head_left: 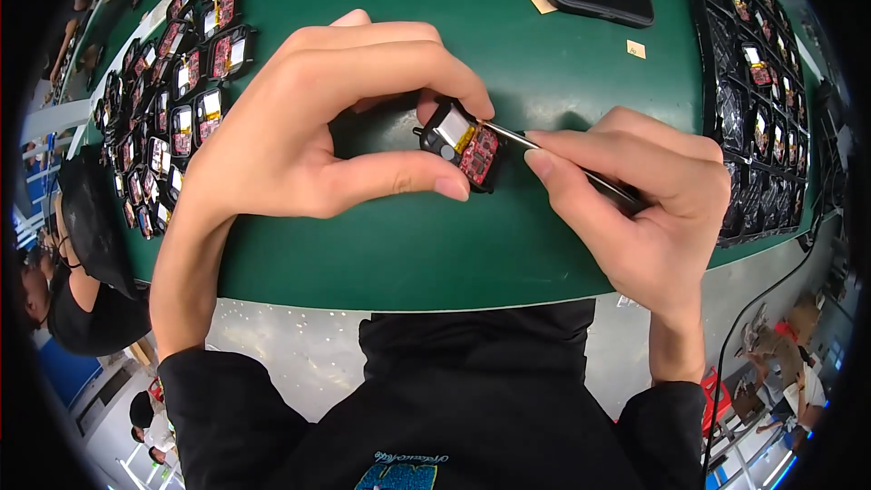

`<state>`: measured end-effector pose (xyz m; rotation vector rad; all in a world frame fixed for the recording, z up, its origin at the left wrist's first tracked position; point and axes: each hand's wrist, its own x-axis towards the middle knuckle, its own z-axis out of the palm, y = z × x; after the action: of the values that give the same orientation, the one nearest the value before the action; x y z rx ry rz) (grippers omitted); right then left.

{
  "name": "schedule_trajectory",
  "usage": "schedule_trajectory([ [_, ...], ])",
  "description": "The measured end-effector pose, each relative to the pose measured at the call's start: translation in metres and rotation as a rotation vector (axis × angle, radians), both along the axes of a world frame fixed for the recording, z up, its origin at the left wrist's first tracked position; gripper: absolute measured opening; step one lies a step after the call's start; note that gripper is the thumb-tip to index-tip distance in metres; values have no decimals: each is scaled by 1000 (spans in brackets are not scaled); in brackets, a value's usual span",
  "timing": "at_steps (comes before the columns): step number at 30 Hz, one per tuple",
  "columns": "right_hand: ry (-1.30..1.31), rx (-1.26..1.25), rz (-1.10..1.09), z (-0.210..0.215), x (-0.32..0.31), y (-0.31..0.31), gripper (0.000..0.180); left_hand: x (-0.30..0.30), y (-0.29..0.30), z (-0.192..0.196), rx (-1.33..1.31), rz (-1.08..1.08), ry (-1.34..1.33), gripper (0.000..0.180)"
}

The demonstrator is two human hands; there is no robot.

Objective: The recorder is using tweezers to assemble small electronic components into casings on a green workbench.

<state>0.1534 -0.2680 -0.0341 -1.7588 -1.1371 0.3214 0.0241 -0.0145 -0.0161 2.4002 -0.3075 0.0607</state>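
While the left hand [304, 127] pinches a black case [458, 149] by its edges, seemingly keeping the red circuit board [478, 158] reachable, the right hand [649, 183] grips a slim tool [510, 134].

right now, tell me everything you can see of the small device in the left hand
The small device is an open black case with rounded corners, plastic by its look. Inside are a silvery block with a yellow strip along one edge, a round grey part and a red circuit board. The left hand grips it between thumb and fingers, slanted in the picture, over the green table. A slim tool in the right hand reaches its upper right edge; contact is unclear.
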Motion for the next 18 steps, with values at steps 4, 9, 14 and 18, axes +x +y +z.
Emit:
schedule_trajectory([
  [4, -32, -11, 13, 3, -1, 1, 18, 0, 0, -6, -16, -19, -69, 58],
  [9, -45, -43, 12, 5, 0, -1, 19, -1, 0, -3, 6, -22, -83, 58],
  [14, -65, -39, 7, 4, -3, -2, 17, -1, 0, -5, -9, -24, -57, 57],
  [18, -53, -34, 0, 3, -3, -1, 16, -2, 0, -3, 5, -20, -60, 56],
])
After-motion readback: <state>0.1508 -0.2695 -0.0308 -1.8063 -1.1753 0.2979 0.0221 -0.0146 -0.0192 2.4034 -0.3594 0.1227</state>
